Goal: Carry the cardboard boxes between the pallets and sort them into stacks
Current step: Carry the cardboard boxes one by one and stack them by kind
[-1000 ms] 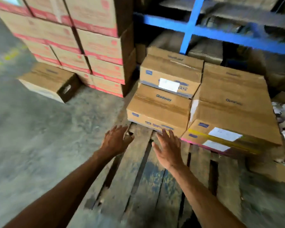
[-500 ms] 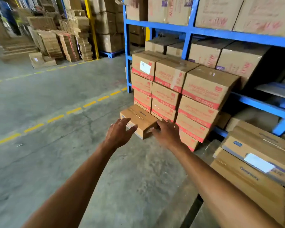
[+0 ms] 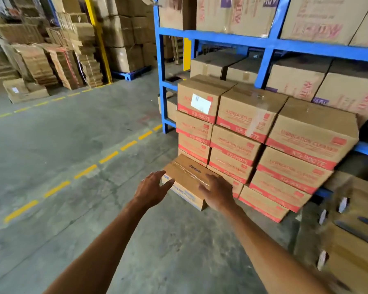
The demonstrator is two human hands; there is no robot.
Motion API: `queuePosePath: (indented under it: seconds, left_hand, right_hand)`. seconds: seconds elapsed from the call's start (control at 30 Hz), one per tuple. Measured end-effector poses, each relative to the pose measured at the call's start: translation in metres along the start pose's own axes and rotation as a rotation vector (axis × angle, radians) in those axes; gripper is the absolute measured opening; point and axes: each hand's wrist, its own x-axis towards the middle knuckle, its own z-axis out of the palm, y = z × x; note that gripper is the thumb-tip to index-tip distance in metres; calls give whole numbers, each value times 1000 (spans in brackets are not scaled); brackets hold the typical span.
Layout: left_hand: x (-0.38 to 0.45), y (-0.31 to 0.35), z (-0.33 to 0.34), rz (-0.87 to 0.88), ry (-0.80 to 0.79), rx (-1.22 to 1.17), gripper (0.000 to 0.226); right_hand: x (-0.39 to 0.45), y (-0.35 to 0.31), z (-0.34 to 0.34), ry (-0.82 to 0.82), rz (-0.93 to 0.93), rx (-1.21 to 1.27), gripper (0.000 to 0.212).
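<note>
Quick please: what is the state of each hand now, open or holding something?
Left hand: open, fingers spread, holding nothing, near the flat box on the floor.
Right hand: open, holding nothing, over the same box.

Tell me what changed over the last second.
The view swung left from the pallet boxes to the lone box on the floor. Both hands, left and right, went from the pallet to reach toward it. Both stayed open, with no grip on anything.
</note>
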Motion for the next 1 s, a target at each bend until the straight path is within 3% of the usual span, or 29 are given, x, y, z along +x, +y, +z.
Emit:
queuePosePath:
  seconds: [0.23,0.4,0.57,0.73,0.87,1.0]
  left_hand:
    - [183,-81,-21,119,-133,50,56]
    - [314,-145,-15,227,-278,234,53]
    - [407,-190,24,249,-395,246,51]
    - [529,-247,119,246,-415,198,49]
    - [621,-311,223,196,-385,142,50]
    - [698,-366,326,132,-363,160,54]
  right_hand:
    - [138,-45,59,79,147,-4,50]
    - [222,-67,118,98,451,181,44]
    - [284,-64,165,124,626,299,48]
    - [372,-10,262,189,834,466,47]
    - [437,66,362,245,907,451,51]
    - [488,145,453,195,991,429,58]
